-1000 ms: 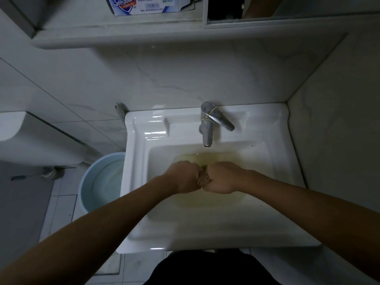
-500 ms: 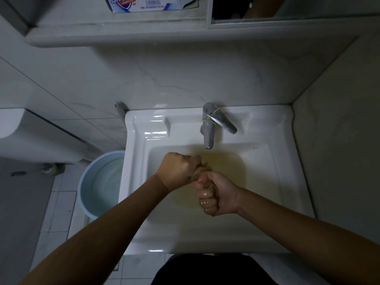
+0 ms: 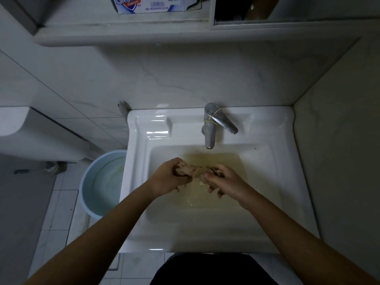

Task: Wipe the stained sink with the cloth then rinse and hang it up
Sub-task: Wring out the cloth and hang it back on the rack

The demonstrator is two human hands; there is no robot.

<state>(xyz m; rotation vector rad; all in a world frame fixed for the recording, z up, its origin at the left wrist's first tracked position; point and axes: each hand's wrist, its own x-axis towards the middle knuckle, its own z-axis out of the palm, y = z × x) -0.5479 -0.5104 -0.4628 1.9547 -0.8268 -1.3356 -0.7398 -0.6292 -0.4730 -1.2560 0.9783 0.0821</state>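
A white square sink (image 3: 139,182) holds a pool of yellowish-brown water in its basin. Over that water I hold a wet, crumpled, brownish cloth (image 3: 194,170) stretched between both hands. My left hand (image 3: 168,178) grips its left end, and my right hand (image 3: 223,179) grips its right end. The cloth's middle shows between the fingers; its ends are hidden inside my fists. A chrome tap (image 3: 211,126) with a rubber band around it stands at the sink's back; no water stream is visible from it.
A pale blue bucket (image 3: 88,182) with water stands on the tiled floor left of the sink. Above, a ledge carries a Safeguard soap box (image 3: 152,5). A marble wall (image 3: 339,161) closes in on the right. A toilet cistern (image 3: 26,130) sits at far left.
My fists were pressed together twisting the cloth; now they have moved apart and the cloth is drawn out between them. The view shifted slightly.
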